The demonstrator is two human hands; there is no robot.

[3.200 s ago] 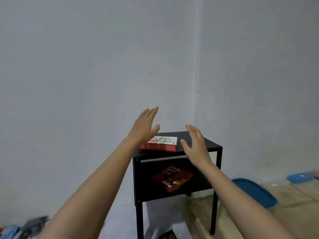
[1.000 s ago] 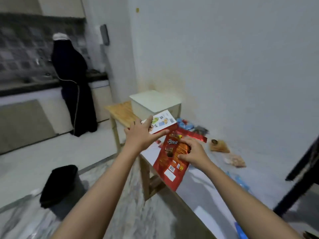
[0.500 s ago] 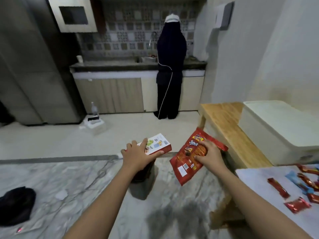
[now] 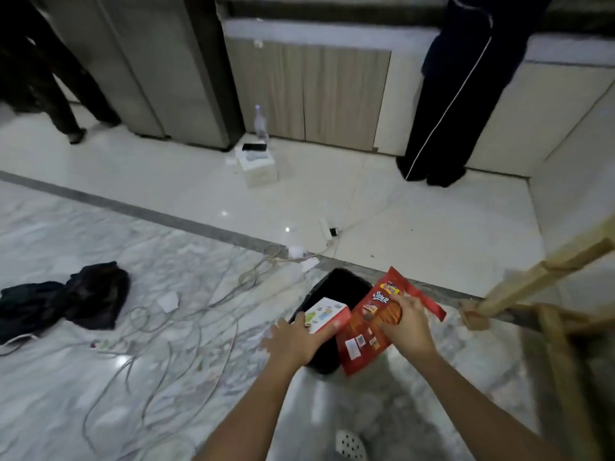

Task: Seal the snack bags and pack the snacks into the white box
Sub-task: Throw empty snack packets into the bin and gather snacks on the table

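Gripping small red-and-white box (image 4: 327, 314) w/ L hand (image 4: 293, 341): palm down on near end, thumb curling onto R edge, fingers on L side. Pinching red bag (image 4: 362, 341) w/ R hand (image 4: 407, 327): thumb pressing on printed front, fingers wrapping over far edge. Holding bag tilted, top end pointing up & R, bottom corner hanging low betw. the two wrists. Holding box & bag just beside each other, box to L, edges touching or nearly so, cannot tell which. Not managing to tell sealed from open at bag top; too blurry. Hovering both over black bin (image 4: 336, 287) standing on marble floor (image 4: 166, 377), box above bin mouth, bag overlapping its R rim. Lying on floor to L: loose grey cables (image 4: 186, 314), dark cloth heap (image 4: 83, 294). Sitting further back on pale tiles: white power strip (image 4: 327, 229), small carton (image 4: 259, 168) w/ clear bottle (image 4: 261, 123) behind it, by cabinet doors (image 4: 316, 94). Standing top R, facing cabinets: person (image 4: 459, 94) in long dark robe w/ thin white stripe. Standing top L: second person, dark trouser legs (image 4: 56, 88) only. Cutting in at R edge: wooden bench frame (image 4: 539, 277), legs & rails only, near bag's top end. Showing at bottom centre: round drain cover (image 4: 351, 445) in floor.
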